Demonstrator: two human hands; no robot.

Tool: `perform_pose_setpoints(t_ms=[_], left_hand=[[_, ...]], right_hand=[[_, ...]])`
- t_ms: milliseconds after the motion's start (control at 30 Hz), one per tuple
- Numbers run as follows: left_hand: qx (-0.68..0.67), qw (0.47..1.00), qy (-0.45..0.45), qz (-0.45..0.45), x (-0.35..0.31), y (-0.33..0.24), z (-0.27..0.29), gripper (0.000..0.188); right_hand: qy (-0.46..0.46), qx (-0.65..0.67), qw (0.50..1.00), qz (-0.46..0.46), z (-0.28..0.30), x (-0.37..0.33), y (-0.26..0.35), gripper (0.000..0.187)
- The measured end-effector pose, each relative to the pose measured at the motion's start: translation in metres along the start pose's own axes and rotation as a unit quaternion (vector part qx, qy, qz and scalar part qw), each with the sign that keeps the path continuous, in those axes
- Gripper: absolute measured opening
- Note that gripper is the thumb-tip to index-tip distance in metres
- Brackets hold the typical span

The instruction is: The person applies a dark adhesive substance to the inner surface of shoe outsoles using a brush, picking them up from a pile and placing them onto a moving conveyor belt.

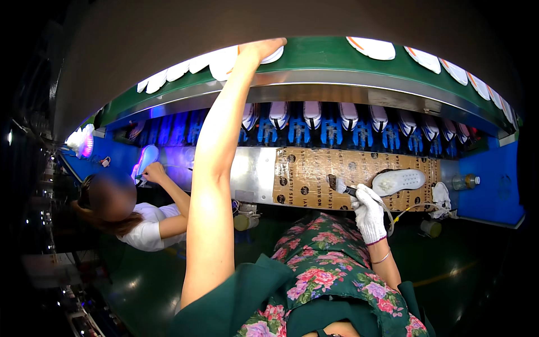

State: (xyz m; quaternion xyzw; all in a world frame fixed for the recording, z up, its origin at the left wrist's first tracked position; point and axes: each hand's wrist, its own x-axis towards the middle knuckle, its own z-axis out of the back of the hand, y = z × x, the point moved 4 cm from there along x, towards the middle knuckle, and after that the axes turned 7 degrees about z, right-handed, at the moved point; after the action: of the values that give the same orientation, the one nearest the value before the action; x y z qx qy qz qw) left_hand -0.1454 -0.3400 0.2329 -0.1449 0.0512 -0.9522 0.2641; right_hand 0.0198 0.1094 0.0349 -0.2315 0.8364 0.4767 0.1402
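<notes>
My bare left hand [261, 47] reaches far up to the green conveyor belt. Its fingers curl over a white shoe sole [273, 57], partly hidden beneath the hand and the dark overhang. On my right hand [368, 214] is a white knit glove, closed around the dark handle of a flat brush [338, 184]. The bristles point left above the brown cardboard [314, 174]. A thin tube trails from near the brush past the glove. Just beyond the right hand, another white shoe sole [398, 182] lies on the cardboard, its dotted side facing up.
More white soles [370, 48] line the belt [314, 56]. Below it, shoe uppers [313, 112] sit on a row of blue holders [331, 132]. A small bottle [466, 181] and crumpled white cloth [441, 196] are at right. At left, a co-worker [146, 224] handles a sole under violet light.
</notes>
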Motion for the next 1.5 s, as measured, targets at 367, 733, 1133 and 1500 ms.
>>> perform_pose_setpoints(t_ms=[367, 733, 1133, 1500], left_hand=[[0.020, 0.999, -0.016, -0.036, 0.009, 0.117, 0.011, 0.058], [-0.105, 0.994, 0.039, -0.006, -0.113, 0.037, 0.055, 0.081], [-0.767, 0.534, 0.231, 0.271, -0.302, 0.011, -0.071, 0.068], [-0.900, 0.231, 0.283, 0.238, -0.380, -0.086, -0.078, 0.090]], right_hand=[[-0.003, 0.010, 1.000, -0.005, 0.004, 0.004, 0.003, 0.029], [0.022, 0.040, 0.999, -0.002, -0.009, 0.013, 0.032, 0.028], [0.178, 0.118, 0.976, -0.035, -0.095, -0.015, 0.094, 0.023], [0.281, -0.276, 0.881, 0.263, -0.128, -0.033, 0.128, 0.017]])
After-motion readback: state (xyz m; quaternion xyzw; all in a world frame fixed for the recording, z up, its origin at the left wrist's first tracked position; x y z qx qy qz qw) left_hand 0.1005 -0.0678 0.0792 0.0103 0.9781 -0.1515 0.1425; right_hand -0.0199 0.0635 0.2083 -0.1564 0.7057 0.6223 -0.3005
